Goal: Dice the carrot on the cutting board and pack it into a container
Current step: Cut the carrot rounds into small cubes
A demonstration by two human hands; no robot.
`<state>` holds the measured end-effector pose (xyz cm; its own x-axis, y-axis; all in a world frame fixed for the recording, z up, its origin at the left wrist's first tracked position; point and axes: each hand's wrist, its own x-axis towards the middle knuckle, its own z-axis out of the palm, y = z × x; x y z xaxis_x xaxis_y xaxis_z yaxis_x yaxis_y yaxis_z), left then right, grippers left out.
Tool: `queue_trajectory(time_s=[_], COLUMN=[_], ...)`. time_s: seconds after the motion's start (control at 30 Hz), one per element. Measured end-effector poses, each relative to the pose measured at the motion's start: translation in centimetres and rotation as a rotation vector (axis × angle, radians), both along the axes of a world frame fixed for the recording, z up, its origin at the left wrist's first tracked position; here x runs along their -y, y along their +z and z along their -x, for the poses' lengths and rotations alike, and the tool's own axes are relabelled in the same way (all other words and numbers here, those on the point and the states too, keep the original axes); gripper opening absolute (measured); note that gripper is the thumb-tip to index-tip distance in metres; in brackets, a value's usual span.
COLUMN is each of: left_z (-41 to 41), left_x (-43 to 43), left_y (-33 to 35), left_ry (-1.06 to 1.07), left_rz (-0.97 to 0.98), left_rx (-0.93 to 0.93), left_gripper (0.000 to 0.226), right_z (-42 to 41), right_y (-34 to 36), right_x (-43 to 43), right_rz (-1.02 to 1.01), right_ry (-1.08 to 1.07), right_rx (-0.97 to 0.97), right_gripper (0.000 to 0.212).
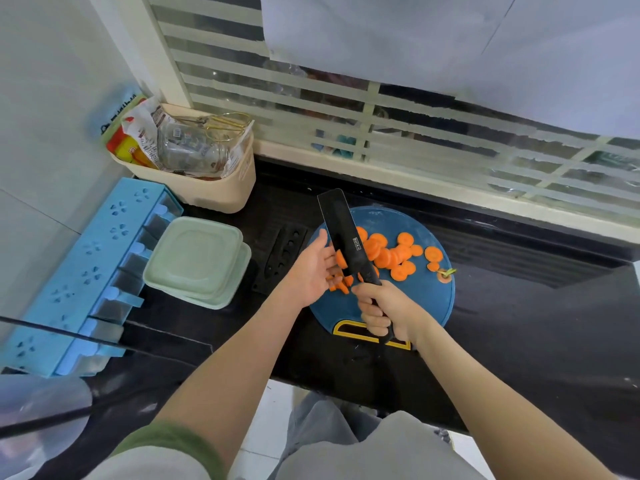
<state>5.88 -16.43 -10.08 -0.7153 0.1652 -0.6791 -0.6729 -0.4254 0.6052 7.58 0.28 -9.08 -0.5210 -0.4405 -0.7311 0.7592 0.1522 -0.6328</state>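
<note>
Here, the right hand (388,311) is clenched around the black handle of a broad black knife (341,233). Its flat blade is tipped up and angled toward the upper left of the frame, probably to serve as a scraper rather than a cutter. The left hand (311,268) lies spread and relaxed, palm toward the blade, fingers straight against a small heap of diced carrot (341,284). It grasps nothing and seems placed as a wall for gathering the bits.

Both hands meet at the left edge of the round blue cutting board (433,306), at the centre of the frame. Most of the carrot is not yet diced: round carrot slices (391,254) lie scattered right of the blade, and the stem end (445,276) sits apart at the board's right side, likely as waste. The pale green lidded container (194,261) stands closed left of the board, with a black knife sheath (280,258) between them.

A small white label on the blade carries lettering too small to read. Printing on the packets in the beige basket (214,195), upper left, is likewise illegible.
</note>
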Motion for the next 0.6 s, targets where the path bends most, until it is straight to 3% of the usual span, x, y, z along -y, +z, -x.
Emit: queue_trajectory(time_s=[0.1,0.33,0.47,0.6], left_z=[-0.4,-0.7,-0.6,-0.8], left_x=[0.0,0.2,0.3,-0.4], left_y=[0.3,0.3,-1.2,-2.9], left_ry=[-0.089,-0.074,-0.061,-0.295], left_rz=[0.128,0.227,0.610,0.969], left_rx=[-0.083,-0.072,0.071,0.069], left_gripper=[0.024,0.018,0.020,0.032], right_z=[0.0,-0.4,0.1,-0.1], right_y=[0.3,0.3,0.5,0.5], right_x=[-0.1,-0.4,-1.3,-1.9], right_rz=[0.010,-0.008,-0.052,-0.185], right_ry=[-0.002,-0.057,-0.141,-0.069], right_rx=[-0.014,-0.050,-0.093,-0.155], right_gripper=[0.041,0.042,0.041,0.040])
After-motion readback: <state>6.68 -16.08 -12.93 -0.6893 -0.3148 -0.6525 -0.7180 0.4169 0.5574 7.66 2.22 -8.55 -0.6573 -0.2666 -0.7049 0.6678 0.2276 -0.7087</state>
